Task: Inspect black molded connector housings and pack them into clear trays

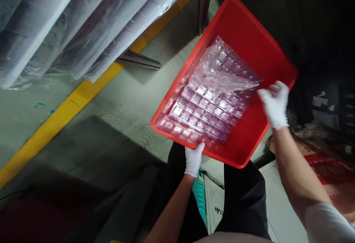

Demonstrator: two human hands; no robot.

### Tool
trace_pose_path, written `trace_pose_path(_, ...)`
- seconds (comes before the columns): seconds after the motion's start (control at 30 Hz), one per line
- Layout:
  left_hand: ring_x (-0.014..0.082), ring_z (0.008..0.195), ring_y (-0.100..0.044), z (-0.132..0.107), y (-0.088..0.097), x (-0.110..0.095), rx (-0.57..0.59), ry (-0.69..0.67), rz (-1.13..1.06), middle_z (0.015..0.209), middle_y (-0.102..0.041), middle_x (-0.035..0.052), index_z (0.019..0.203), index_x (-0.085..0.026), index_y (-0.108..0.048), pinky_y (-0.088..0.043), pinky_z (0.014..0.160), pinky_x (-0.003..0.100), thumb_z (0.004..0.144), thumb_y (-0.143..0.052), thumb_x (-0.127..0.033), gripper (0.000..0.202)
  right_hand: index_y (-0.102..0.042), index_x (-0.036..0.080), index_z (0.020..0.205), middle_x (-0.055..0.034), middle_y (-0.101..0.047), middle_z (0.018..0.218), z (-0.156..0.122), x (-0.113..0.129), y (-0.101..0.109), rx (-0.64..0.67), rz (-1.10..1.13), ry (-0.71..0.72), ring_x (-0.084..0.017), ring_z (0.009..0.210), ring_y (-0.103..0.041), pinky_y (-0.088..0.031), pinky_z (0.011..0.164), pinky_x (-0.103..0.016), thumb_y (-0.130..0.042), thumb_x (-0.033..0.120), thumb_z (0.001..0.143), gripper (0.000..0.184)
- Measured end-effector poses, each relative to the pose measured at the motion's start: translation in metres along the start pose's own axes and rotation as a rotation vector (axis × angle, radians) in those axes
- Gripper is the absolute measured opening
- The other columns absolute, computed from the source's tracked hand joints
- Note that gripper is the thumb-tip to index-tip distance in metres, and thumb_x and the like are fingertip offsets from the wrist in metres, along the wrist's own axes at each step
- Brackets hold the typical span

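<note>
A red plastic crate (249,36) is held up over my lap, tilted. Inside it lies a stack of clear blister trays (205,106) with many small square pockets, partly covered by a crumpled clear plastic sheet (222,80). My left hand (193,159), in a white glove, grips the crate's near rim from below. My right hand (275,103), also gloved, is at the crate's right side with its fingers curled at the edge of the plastic sheet; motion blur hides whether it pinches the sheet.
Large rolls wrapped in clear film (83,21) lean at the upper left above a yellow floor line (69,106). A metal leg (203,2) stands beyond the crate. Cardboard boxes (327,161) and a white surface (280,206) lie at the right, with dark machinery behind.
</note>
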State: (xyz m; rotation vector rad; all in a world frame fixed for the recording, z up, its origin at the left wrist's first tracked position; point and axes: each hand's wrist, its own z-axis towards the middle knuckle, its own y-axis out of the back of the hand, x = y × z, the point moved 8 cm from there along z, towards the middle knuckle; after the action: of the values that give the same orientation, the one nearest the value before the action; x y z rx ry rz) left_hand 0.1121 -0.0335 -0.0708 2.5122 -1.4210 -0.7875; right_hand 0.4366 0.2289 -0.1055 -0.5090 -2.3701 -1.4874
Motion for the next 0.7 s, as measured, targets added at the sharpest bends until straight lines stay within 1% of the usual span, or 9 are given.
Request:
trace_pose_path(0.07,0.0285,0.107,-0.074,-0.007,0.002,-0.002,-0.001,0.004,0.018,0.12,-0.076,0.0134,0.117,-0.014,-0.068,-0.056,0.108,0.047,0.066,-0.083,-0.016,0.054,-0.024,0.006,0.165,-0.03,-0.037,0.165,0.013,0.024,-0.049,-0.038,-0.047,-0.057,-0.041,0.153,-0.041,-0.044,0.121,-0.053,-0.061,0.064,0.089,0.103)
trace_pose_path(0.1,0.0289,0.105,-0.075,-0.013,0.003,-0.004,-0.005,0.017,0.034,0.118,-0.076,0.0133,0.115,-0.014,-0.068,-0.057,0.107,0.048,0.067,-0.083,-0.015,0.051,-0.023,0.005,0.166,-0.0315,-0.034,0.166,0.024,0.034,-0.072,-0.011,-0.076,-0.095,-0.043,0.153,-0.039,-0.042,0.122,-0.056,-0.071,0.064,0.083,0.113)
trace_pose_path(0.17,0.0303,0.1,-0.076,-0.029,0.005,-0.01,-0.023,0.049,0.087,0.112,-0.078,0.0137,0.11,-0.014,-0.07,-0.059,0.102,0.048,0.069,-0.084,-0.014,0.043,-0.017,0.007,0.168,-0.035,-0.028,0.167,0.051,0.051,-0.106,0.104,-0.101,-0.163,-0.047,0.148,-0.042,-0.045,0.116,-0.064,-0.079,0.063,0.079,0.122)
trace_pose_path(0.23,0.032,0.099,-0.077,-0.049,0.008,-0.019,-0.058,0.062,0.167,0.11,-0.079,0.0144,0.106,-0.015,-0.072,-0.06,0.101,0.049,0.07,-0.086,-0.013,0.038,-0.015,0.011,0.169,-0.0354,-0.027,0.166,0.076,0.072,-0.124,0.221,-0.117,-0.146,-0.048,0.143,-0.047,-0.048,0.109,-0.067,-0.08,0.06,0.081,0.12)
trace_pose_path(0.3,0.033,0.103,-0.077,-0.07,0.01,-0.025,-0.082,0.065,0.223,0.113,-0.079,0.0144,0.108,-0.016,-0.073,-0.06,0.102,0.048,0.07,-0.086,-0.012,0.04,-0.023,0.012,0.168,-0.0317,-0.03,0.167,0.094,0.113,-0.132,0.291,-0.194,0.087,-0.048,0.147,-0.042,-0.043,0.113,-0.067,-0.079,0.055,0.084,0.109)
trace_pose_path(0.37,0.0323,0.105,-0.077,-0.088,0.01,-0.023,-0.081,0.098,0.206,0.114,-0.079,0.0136,0.113,-0.017,-0.072,-0.061,0.1,0.046,0.072,-0.084,-0.011,0.043,-0.04,0.007,0.16,-0.0282,-0.035,0.166,0.1,0.158,-0.138,0.317,-0.299,0.372,-0.047,0.153,-0.033,-0.029,0.124,-0.067,-0.076,0.049,0.086,0.093)
trace_pose_path(0.43,0.0308,0.104,-0.077,-0.101,0.007,-0.013,-0.045,0.127,0.136,0.113,-0.079,0.0126,0.117,-0.018,-0.072,-0.062,0.097,0.043,0.075,-0.081,-0.01,0.044,-0.052,0.0,0.148,-0.0281,-0.046,0.159,0.102,0.187,-0.145,0.351,-0.381,0.503,-0.045,0.152,-0.035,-0.02,0.128,-0.065,-0.069,0.04,0.091,0.072)
trace_pose_path(0.57,0.0304,0.106,-0.077,-0.113,-0.002,0.009,0.017,0.094,0.03,0.108,-0.079,0.0114,0.12,-0.017,-0.071,-0.061,0.099,0.041,0.074,-0.081,-0.014,0.047,-0.062,-0.004,0.132,-0.026,-0.066,0.133,0.117,0.184,-0.149,0.419,-0.512,0.447,-0.042,0.137,-0.053,-0.038,0.117,-0.062,-0.045,0.019,0.1,0.042)
trace_pose_path(0.7,0.0295,0.103,-0.077,-0.112,-0.01,0.022,0.004,0.08,0.046,0.106,-0.079,0.0103,0.119,-0.017,-0.07,-0.06,0.1,0.042,0.072,-0.082,-0.016,0.049,-0.062,0.003,0.135,-0.0238,-0.066,0.135,0.116,0.156,-0.143,0.477,-0.629,0.497,-0.04,0.129,-0.06,-0.047,0.108,-0.059,-0.051,0.016,0.096,0.043)
